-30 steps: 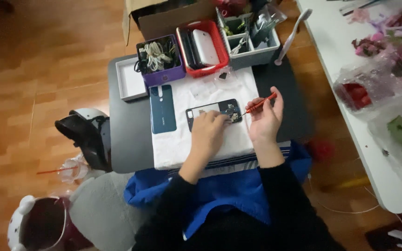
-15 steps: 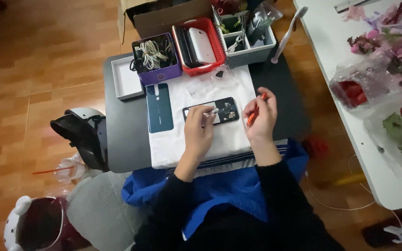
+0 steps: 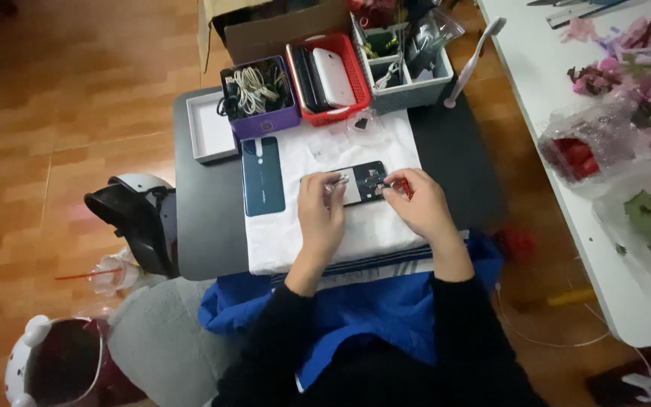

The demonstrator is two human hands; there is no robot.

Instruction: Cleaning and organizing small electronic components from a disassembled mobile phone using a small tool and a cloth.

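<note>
Both hands have come closer together since a moment ago, and now they meet over the opened phone (image 3: pixel 362 183). It lies on the white cloth (image 3: pixel 325 234) near the middle of the tabletop (image 3: pixel 453 158), a bit toward the far edge. Its back is off, so the dark inside shows.

The right hand (image 3: pixel 420 207) has moved in from the right and is closed around a small red tool (image 3: pixel 404 188), with the tip down at the phone's right end. The left hand (image 3: pixel 322 207) rests on the phone's left end. Its fingers pinch something thin and shiny, too small to tell what. With both hands now on the phone, the work looks to be right inside it.

Just left of the phone lies the blue back cover (image 3: pixel 263 176), flat on the cloth. Along the far edge stand a purple box of cables (image 3: pixel 259 94), a red basket (image 3: pixel 329 71) and a grey tray of tools (image 3: pixel 404 71). A white box lid (image 3: pixel 211 134) sits at the far left corner.
</note>
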